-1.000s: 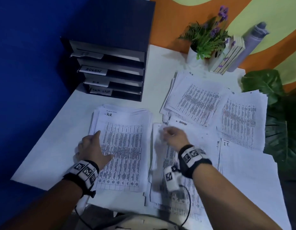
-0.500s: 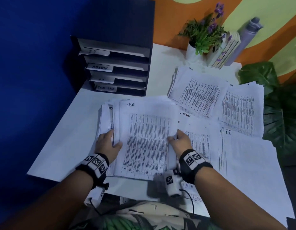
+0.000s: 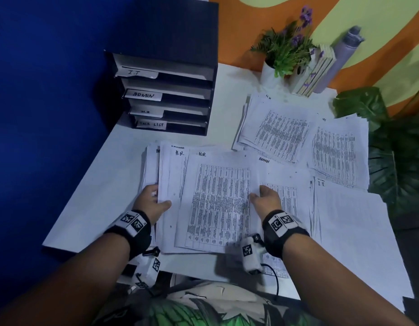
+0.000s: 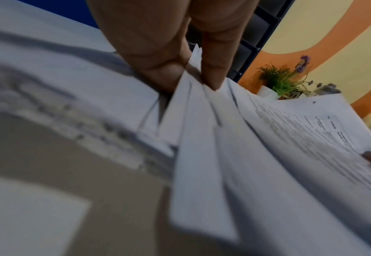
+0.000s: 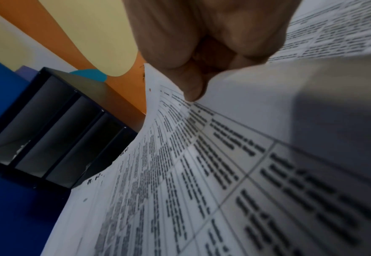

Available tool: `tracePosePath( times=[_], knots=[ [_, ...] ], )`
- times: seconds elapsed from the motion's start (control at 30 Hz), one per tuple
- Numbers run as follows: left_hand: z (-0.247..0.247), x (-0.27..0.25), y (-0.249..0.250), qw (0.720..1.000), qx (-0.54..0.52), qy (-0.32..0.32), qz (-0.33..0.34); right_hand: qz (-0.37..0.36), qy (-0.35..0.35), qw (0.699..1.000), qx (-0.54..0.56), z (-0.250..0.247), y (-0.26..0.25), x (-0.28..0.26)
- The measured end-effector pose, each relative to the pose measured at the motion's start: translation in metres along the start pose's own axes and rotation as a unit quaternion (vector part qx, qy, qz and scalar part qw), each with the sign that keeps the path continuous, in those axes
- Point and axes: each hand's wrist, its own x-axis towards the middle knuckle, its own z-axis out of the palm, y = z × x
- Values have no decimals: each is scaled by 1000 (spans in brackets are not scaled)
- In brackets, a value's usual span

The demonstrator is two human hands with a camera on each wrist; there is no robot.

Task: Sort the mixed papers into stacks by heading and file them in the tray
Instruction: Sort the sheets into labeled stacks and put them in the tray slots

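White printed sheets headed H.R. (image 3: 217,203) are lying fanned out on the bench (image 3: 90,191) just in front of the dark filing tray (image 3: 170,100), whose slots are carrying the labels I.T, ADMIN, H.R and TASK LIST. The left hand (image 3: 152,203) is pinching the fan's left edge between thumb and fingers, its grip clenched on the paper. The right hand (image 3: 267,201) is pinching the right edge of the top sheet, farther from the tray, beside an ADMIN pile (image 3: 283,184).
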Motion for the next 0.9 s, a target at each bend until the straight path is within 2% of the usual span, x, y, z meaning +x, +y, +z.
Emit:
tracePosePath(
  times=[0.17,0.33,0.5,0.6,0.77,0.83,0.9],
  knots=[
    [1,-4,1,999,20,-17,18,10,-36,999,-24,4,4,-1],
    [5,-9,9,995,92,10,41,2,12,999,-31,-2,8,7],
    [6,-1,1,996,78,23,41,17,23,999,25,-16,14,10],
    [9,0,-5,997,36,37,56,36,-3,999,4,-15,18,11],
    [13,-6,2,990,55,-1,127,38,-45,998,-25,-1,24,13],
    [14,-7,4,989,77,-10,127,38,-42,998,-6,0,21,10],
    [13,-5,5,992,80,-15,99,43,-25,998,32,-3,16,5]
  ],
)
